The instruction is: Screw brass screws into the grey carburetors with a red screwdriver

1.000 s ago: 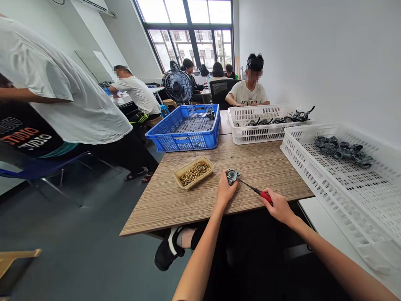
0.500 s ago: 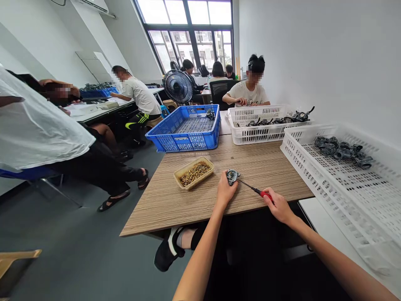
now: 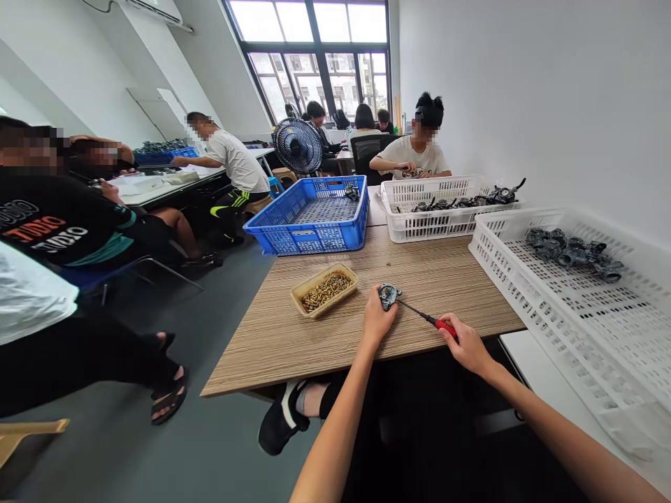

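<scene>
On the wooden table [image 3: 293,335], my left hand [image 3: 378,318] is closed around a small grey metal part [image 3: 388,293], pinning it to the tabletop. My right hand [image 3: 465,344] grips the red handle of a screwdriver [image 3: 433,321]; its thin black shaft runs up and left, with the tip at the part. A tan tray of brass screws [image 3: 324,288] lies just left of the part.
A blue crate [image 3: 314,213] and a white crate [image 3: 440,206] stand at the table's far end. A large white crate [image 3: 587,293] with dark parts is at my right. A person sits opposite; several others sit or move at my left, beside a fan [image 3: 298,145].
My hands, the part and the screwdriver stay put. The person in the white shirt at my left has moved out towards the left edge, uncovering seated people behind.
</scene>
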A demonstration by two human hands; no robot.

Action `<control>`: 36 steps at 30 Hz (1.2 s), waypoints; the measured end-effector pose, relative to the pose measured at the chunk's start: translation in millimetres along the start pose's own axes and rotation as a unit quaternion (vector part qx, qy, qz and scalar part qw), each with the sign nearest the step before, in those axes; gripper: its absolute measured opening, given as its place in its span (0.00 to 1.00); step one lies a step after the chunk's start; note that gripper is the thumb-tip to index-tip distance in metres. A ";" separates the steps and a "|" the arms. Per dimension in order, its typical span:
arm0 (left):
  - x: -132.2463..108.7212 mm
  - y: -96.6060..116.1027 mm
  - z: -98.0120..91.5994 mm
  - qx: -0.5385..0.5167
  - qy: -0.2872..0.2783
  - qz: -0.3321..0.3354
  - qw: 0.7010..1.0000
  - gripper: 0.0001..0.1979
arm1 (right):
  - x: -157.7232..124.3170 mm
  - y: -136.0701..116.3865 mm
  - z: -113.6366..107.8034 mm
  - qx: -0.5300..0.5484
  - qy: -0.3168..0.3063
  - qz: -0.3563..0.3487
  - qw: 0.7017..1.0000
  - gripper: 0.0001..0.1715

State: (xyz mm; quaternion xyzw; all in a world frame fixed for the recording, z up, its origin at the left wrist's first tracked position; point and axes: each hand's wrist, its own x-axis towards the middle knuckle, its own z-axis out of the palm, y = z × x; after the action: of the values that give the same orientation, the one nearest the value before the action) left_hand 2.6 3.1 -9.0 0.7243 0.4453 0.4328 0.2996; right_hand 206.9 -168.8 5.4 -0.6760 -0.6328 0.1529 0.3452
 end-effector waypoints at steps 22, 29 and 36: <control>0.1 -2.0 0.2 0.001 0.000 0.007 1.000 0.23 | 1.6 0.3 0.2 0.012 0.016 0.011 1.000 0.20; 0.2 -2.1 0.9 0.001 0.000 0.008 1.000 0.23 | 1.8 0.4 0.6 0.010 0.011 0.013 1.000 0.20; 0.0 -2.8 0.9 0.003 0.000 0.005 1.000 0.23 | 1.9 -1.0 -0.4 0.003 0.010 0.010 1.000 0.20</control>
State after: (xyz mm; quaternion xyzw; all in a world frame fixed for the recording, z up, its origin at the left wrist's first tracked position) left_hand 2.4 4.3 -11.7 0.7276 0.4429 0.4330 0.2950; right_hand 206.8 -167.1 6.8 -0.6831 -0.6219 0.1512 0.3517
